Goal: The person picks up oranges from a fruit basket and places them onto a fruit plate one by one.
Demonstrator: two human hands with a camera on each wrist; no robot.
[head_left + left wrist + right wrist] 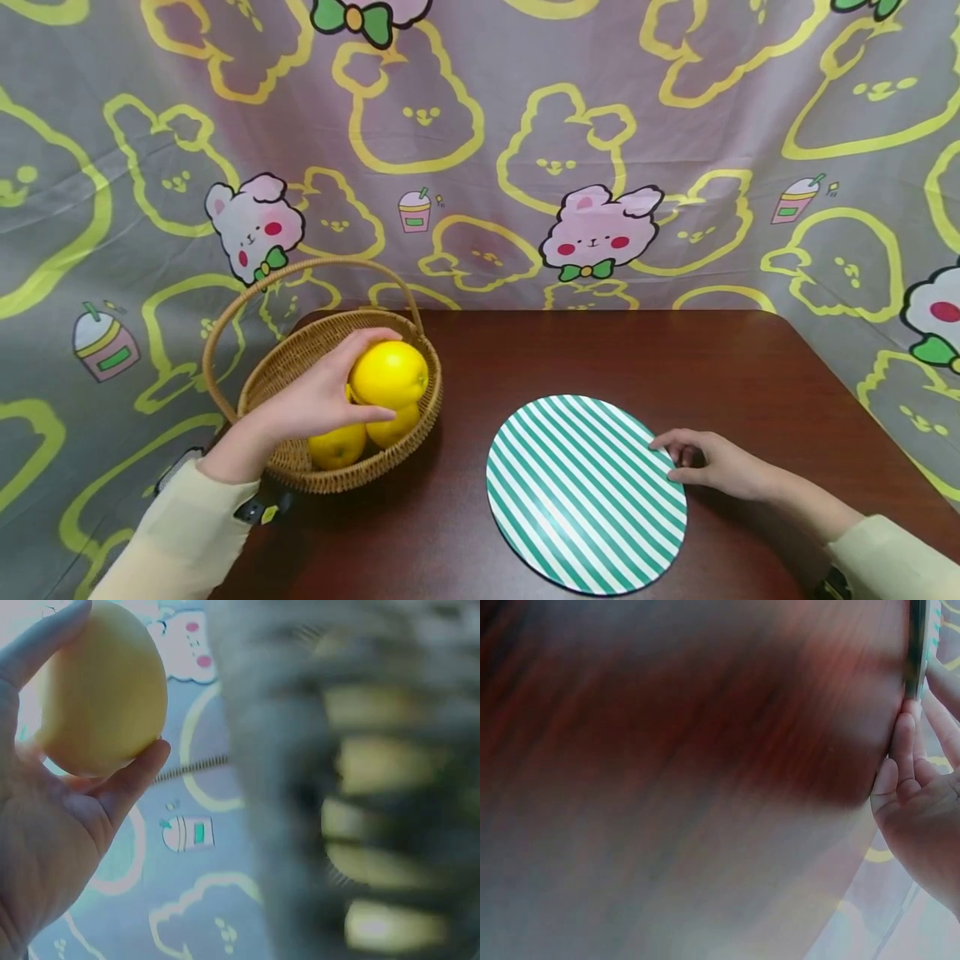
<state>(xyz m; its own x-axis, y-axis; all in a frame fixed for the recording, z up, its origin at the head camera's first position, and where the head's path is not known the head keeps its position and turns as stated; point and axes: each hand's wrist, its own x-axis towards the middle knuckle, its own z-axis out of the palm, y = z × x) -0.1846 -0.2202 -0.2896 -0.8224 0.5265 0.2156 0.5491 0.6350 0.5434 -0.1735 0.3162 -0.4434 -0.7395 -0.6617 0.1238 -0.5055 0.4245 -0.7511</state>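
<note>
A round board with green and white stripes (pixel 585 496) lies flat on the table. Its right rim is touched by my right hand (pixel 716 467); thumb and forefinger tips rest over the edge, while the other fingers bend in beside it. The board's edge (pixel 916 649) also shows by the fingers in the right wrist view. My left hand (pixel 315 400) holds a yellow citrus fruit (pixel 392 375) between thumb and fingers, above the right side of a wicker basket (pixel 360 477). Under that fruit, more yellow fruits (pixel 337 447) sit inside the basket.
The basket's tall arched handle (pixel 217 350) rises at the back and left of it. A dark reddish-brown table (pixel 600 354) carries everything. Behind and at the sides hangs a grey cloth (pixel 487 183) with printed rabbits and cups.
</note>
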